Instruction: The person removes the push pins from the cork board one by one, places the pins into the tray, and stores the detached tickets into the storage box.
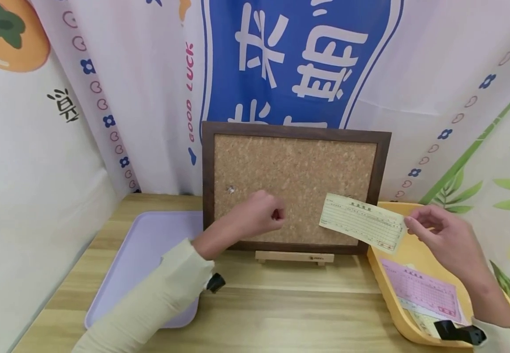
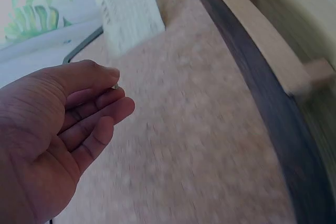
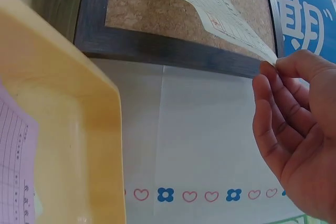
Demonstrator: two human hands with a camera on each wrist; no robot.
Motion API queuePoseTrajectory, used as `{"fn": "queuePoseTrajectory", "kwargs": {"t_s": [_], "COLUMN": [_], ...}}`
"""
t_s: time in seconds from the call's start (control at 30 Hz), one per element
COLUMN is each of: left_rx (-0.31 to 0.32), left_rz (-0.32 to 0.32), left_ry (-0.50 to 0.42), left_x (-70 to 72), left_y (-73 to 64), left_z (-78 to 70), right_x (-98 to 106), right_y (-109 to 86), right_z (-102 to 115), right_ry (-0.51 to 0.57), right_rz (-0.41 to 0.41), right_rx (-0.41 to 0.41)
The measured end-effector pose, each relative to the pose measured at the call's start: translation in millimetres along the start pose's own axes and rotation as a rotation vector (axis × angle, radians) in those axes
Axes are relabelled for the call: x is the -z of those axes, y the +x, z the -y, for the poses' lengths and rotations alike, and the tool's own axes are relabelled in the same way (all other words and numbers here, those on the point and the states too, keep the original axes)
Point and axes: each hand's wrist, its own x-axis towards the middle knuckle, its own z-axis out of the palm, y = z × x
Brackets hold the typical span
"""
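Note:
A framed corkboard [image 1: 294,166] stands upright on the table. By its right edge, my right hand [image 1: 446,240] pinches the corner of a pale yellow printed receipt slip [image 1: 363,223] between thumb and forefinger. The slip overlaps the lower right of the cork in the head view and bends slightly in the right wrist view. In front of the cork's lower middle is my left hand [image 1: 255,215]. Its thumb and forefinger pinch a tiny shiny pushpin [image 2: 116,86], mostly hidden by the fingertips. A clear pushpin [image 1: 231,189] sits at the cork's left side.
To the right is a yellow tray [image 1: 389,304] holding a pink slip [image 1: 427,289] and other paper slips. A lilac tray [image 1: 124,264] lies on the left, under my left forearm. The board rests on a wooden stand [image 1: 294,256]. Printed curtain [image 1: 162,98] hangs behind.

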Motion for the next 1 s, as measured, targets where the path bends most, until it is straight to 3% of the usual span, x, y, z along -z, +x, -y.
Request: {"fn": "queuePoseTrajectory", "kwargs": {"t_s": [0.33, 0.6, 1.0], "left_rx": [0.102, 0.197, 0.315], "left_rz": [-0.122, -0.122, -0.172], "left_ry": [0.019, -0.004, 0.090], "left_x": [10.2, 15.4, 18.3], "left_y": [-61.6, -103.5, -162.1], "left_z": [34.4, 57.6, 94.0], "right_x": [10, 19, 22], "right_y": [-16.6, -28.5, -39.7], "right_z": [-15, -25, -42], "right_ry": [-0.078, -0.143, -0.169], "right_rz": [-0.014, 0.006, -0.022], "right_rx": [-0.051, -0.142, -0.195]}}
